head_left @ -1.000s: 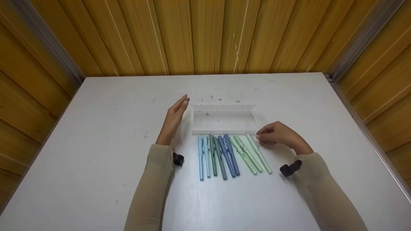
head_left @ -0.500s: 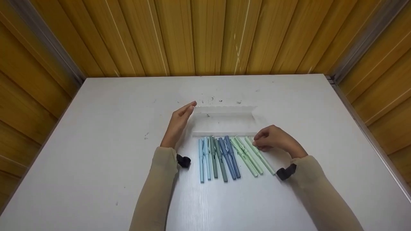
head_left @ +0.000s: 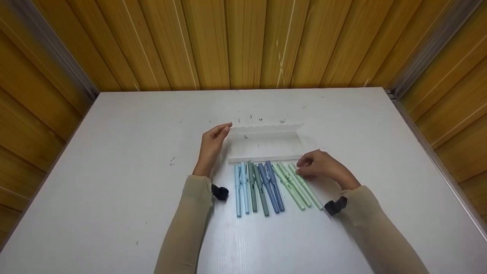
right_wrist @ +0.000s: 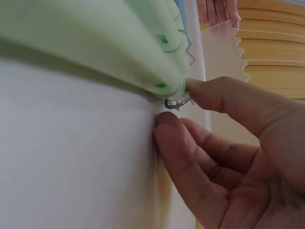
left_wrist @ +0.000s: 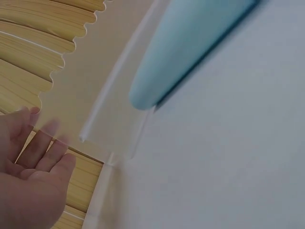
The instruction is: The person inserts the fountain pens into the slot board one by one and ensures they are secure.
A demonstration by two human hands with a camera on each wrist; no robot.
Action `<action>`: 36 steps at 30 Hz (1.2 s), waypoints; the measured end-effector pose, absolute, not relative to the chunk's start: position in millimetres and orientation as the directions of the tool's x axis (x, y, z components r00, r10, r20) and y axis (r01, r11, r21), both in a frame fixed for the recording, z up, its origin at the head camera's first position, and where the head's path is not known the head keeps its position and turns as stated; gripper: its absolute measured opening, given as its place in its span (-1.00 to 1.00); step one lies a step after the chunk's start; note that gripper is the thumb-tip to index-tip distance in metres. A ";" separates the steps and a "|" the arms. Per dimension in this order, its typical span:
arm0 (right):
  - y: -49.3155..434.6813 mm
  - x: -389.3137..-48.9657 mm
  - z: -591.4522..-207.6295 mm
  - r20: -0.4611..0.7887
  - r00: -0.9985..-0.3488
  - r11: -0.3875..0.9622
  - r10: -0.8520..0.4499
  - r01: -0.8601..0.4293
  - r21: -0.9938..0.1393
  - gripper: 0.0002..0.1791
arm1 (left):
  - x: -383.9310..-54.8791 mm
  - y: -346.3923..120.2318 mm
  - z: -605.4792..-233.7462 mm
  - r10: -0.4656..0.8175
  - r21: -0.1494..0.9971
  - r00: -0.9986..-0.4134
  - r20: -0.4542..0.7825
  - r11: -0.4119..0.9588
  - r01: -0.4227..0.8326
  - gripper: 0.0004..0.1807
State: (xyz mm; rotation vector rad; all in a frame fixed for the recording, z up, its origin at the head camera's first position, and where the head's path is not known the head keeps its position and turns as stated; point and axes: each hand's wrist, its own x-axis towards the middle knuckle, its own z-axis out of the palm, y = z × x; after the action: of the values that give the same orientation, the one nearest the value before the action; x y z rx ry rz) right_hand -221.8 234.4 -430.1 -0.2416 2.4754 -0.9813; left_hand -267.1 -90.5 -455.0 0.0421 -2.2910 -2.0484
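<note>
A clear plastic box with a wavy rear edge lies on the table. My left hand is at its left end, fingers loosely extended; in the left wrist view they overlap the corner of the clear plastic. My right hand is at the cap end of the rightmost light green pen. In the right wrist view the thumb touches that cap, beside its wire clip, while the index fingertip is at the table surface. Two more light green pens lie just left of it.
Left of these, in front of the box, lie two blue pens, two dark green pens and two light blue pens. All rest on the white table. A wood-patterned wall stands behind the table.
My left hand has moved right, up to the box's end. The right hand has shifted left and toward me, and the rightmost light green pen's cap end has moved left, closer to the others.
</note>
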 end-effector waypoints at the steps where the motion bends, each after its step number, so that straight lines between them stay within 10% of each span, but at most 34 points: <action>1: 233.8 -221.7 -430.0 -0.354 -0.876 0.732 -0.326 0.003 -0.682 -0.60 | -267.1 -90.4 -454.9 -0.069 0.994 -0.997 0.036 0.108 0.028 -0.65; 36: 237.8 -224.0 -424.2 -0.354 -0.866 0.644 -0.353 0.049 -0.763 -0.48 | -268.3 -87.2 -451.3 -0.084 0.979 -0.995 0.050 0.199 0.032 -0.67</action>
State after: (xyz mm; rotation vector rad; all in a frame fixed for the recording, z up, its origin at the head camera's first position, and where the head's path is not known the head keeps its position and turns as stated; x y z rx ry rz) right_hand -224.0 237.8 -424.2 -0.2379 2.3853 -1.1274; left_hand -268.3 -87.2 -451.3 0.0518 -2.3595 -1.9311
